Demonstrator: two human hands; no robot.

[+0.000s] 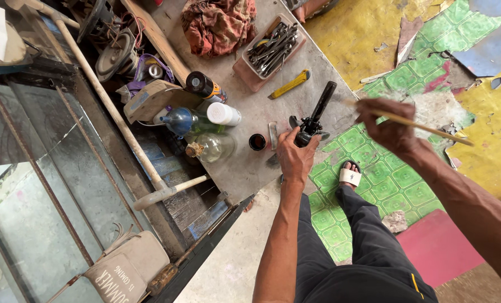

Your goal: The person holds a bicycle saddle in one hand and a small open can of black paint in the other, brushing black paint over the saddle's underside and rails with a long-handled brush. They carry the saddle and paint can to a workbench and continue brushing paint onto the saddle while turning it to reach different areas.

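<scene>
1. Fingers [304, 141] of our left hand [296, 157] are wrapping around the base of a black grip [317, 115], closed on it and pinning it at the edge of the grey slab [250, 168]. We are judging that the clamp is there to keep the part from rolling.
2. Our right hand [386, 128] is pinching a thin stick [424, 128] between thumb and fingers; the stick is running out to the right, well apart from the grip. Its left end is blurred, so we cannot tell where the tip is.
3. We are noting how the grip looks: long, dark tube, ribbed or matte, angling up and away from the hand, with a bulkier black housing at the lower end, where the fingers are holding it. Its upper end is lying free on the slab.
4. Near the grip, a small dark cap [257, 142] is sitting just to the left, and a yellow knife [288, 85] is lying further up.
5. Behind that, a tray [245, 70] of spanners, a red rag [219, 25] and several bottles [205, 120] are crowding the far side, leaving the near edge free for working.
6. Below, our sandalled foot [350, 175] is resting on green patterned flooring [385, 185].
</scene>
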